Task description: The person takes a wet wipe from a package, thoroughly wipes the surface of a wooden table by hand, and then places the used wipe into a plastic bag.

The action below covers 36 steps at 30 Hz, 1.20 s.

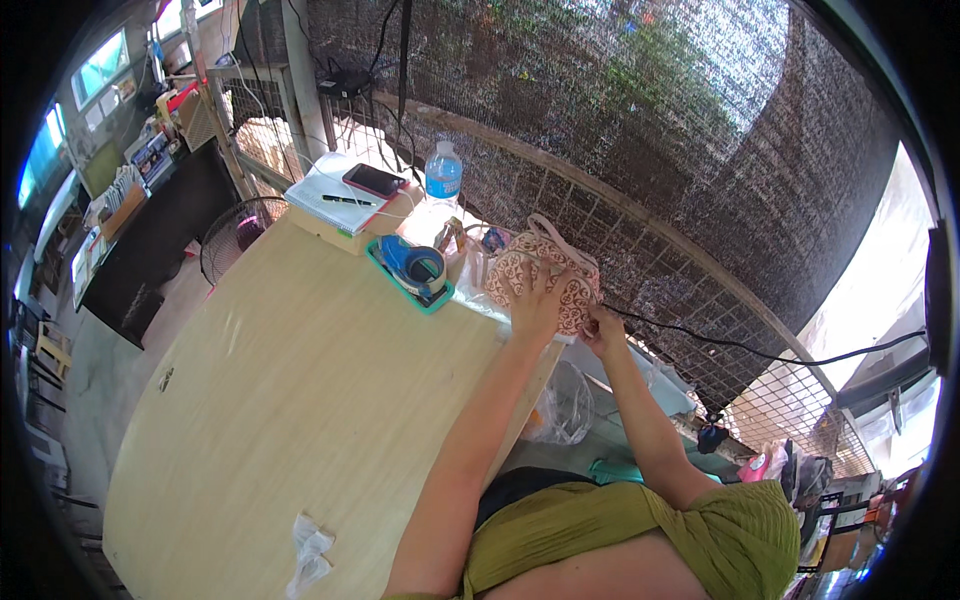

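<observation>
A pouch (502, 284) with a reddish-brown and white pattern and a strap loop on top rests at the far right corner of the table, against the mesh fence. My left hand (536, 300) lies on its front with the fingers spread. At the pouch's lower right edge, my right hand (601, 328) is closed, its fingers bent onto the fabric; the fingertips are partly hidden. Left of the pouch is a clear plastic bag (468, 272). A blue tape dispenser (412, 264) with a roll of tape sits in a green tray (434, 305).
A water bottle (443, 180) stands behind the dispenser. A phone (374, 181) and a pen (347, 200) lie on papers atop a box. Crumpled white plastic (310, 552) is on the near table (270, 400). A black cable (740, 352) runs rightward along the fence.
</observation>
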Each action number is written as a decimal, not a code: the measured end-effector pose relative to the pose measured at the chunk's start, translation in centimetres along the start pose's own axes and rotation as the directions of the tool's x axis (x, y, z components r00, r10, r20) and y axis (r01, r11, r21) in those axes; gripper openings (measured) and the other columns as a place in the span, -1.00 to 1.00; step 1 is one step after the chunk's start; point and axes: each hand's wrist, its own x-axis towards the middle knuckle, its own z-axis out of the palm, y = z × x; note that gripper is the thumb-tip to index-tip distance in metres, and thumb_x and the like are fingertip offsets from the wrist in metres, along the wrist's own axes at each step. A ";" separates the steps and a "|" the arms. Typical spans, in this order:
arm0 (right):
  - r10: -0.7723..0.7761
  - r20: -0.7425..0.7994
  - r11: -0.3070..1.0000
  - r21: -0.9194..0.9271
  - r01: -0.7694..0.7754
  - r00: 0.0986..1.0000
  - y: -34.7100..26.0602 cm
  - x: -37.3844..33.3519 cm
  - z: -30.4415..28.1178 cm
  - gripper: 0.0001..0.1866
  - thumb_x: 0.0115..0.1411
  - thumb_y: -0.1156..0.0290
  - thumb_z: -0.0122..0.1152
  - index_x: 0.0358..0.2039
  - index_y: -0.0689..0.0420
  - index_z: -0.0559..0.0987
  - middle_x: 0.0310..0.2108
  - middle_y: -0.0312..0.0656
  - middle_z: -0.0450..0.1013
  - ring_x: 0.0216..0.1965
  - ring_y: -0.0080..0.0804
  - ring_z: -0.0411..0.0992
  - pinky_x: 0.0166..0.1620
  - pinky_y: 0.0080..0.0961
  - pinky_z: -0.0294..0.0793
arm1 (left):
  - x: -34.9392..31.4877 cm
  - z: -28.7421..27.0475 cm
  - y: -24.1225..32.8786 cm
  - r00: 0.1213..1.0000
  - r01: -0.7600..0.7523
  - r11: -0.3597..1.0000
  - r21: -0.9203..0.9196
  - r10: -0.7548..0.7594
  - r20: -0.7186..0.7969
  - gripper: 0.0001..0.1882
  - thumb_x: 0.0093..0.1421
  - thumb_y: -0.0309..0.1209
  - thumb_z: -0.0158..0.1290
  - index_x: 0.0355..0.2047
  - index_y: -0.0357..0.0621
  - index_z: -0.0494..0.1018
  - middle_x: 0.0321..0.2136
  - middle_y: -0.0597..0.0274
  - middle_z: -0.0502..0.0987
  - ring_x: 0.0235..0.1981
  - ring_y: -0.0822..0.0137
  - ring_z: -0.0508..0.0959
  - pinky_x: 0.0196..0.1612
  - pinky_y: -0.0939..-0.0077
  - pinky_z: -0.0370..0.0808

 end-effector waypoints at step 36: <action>-0.282 0.877 0.137 -0.364 0.921 0.389 2.2 -2.5 19.3 -0.84 0.05 0.42 0.25 -0.36 0.21 0.59 -0.51 -0.10 0.52 -0.43 -0.31 0.54 -0.28 -0.34 0.53 | -4.7 2.8 -7.9 0.999 -0.039 0.999 0.038 0.040 -0.005 -0.23 -0.01 -0.45 0.13 0.26 0.00 0.18 0.31 0.04 0.10 0.29 -0.18 0.10 0.24 -0.12 0.18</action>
